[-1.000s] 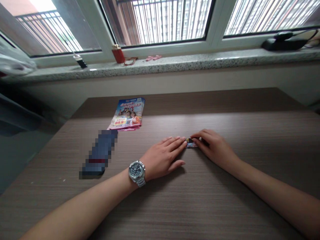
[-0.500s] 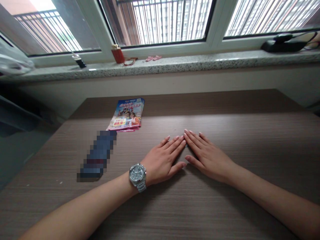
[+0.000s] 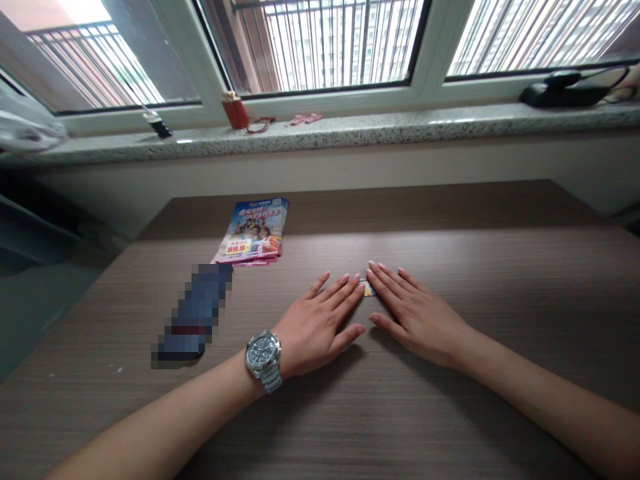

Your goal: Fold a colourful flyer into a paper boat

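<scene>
A small folded paper (image 3: 367, 288) lies flat on the table (image 3: 425, 427), its print too small to read. Everything else here is placed from this paper.

The left hand (image 3: 313, 337) is just to the left of the paper and the right hand (image 3: 417, 320) just to its right. Both rest palm down on the table, with the fingers spread and the grip wide open, holding nothing. The fingertips of both hands come in just beside the paper, and I cannot tell whether they touch it. The two thumbs point toward each other just below it, with a small gap between them. A silver wristwatch (image 3: 263, 355) with a dark dial sits on the left wrist.

Farther left of the paper, a printed leaflet (image 3: 250, 231) with a yellow price tag lies on the table, with a few sheets fanned beneath its lower edge. Below that leaflet, still left of the paper, is a long object (image 3: 193, 313) too blurred to name.

Well beyond the paper, at the far side of the table, runs a speckled stone windowsill (image 3: 340, 137). On it stand a red cylinder (image 3: 235, 110) and a dark device with cords (image 3: 563, 95).
</scene>
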Tool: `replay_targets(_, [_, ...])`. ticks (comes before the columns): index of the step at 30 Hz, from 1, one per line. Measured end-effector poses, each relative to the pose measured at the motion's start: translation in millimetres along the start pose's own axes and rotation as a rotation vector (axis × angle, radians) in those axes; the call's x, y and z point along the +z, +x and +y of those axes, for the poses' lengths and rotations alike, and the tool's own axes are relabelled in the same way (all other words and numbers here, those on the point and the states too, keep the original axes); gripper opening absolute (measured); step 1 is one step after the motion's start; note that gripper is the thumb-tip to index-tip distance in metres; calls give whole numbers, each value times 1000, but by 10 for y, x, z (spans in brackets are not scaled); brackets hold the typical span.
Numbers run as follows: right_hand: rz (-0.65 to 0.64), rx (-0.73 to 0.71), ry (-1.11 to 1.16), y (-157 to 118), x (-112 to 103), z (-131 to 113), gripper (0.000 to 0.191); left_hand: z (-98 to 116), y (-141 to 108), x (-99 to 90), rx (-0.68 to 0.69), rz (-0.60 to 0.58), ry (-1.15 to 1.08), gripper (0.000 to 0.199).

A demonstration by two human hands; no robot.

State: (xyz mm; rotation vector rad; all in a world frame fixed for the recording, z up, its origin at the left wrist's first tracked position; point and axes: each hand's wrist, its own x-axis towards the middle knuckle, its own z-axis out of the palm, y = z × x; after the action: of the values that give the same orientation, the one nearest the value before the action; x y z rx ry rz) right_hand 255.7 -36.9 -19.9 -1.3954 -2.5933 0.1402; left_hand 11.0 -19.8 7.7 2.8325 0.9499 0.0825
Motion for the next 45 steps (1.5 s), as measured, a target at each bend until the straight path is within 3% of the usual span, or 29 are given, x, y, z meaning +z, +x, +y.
replay_targets(17, [43, 157, -65, -202, 16, 112, 74, -42, -18, 13, 8, 62, -56, 61])
replay_targets(28, [18, 169, -72, -192, 16, 112, 72, -81, 22, 0, 9, 68, -63, 56])
replay_targets(41, [39, 56, 1, -149, -41, 108, 69, -98, 106, -9, 23, 222, -136, 41])
replay_targets(45, [52, 4, 51, -130, -59, 96, 60, -130, 119, 5, 26, 265, -143, 30])
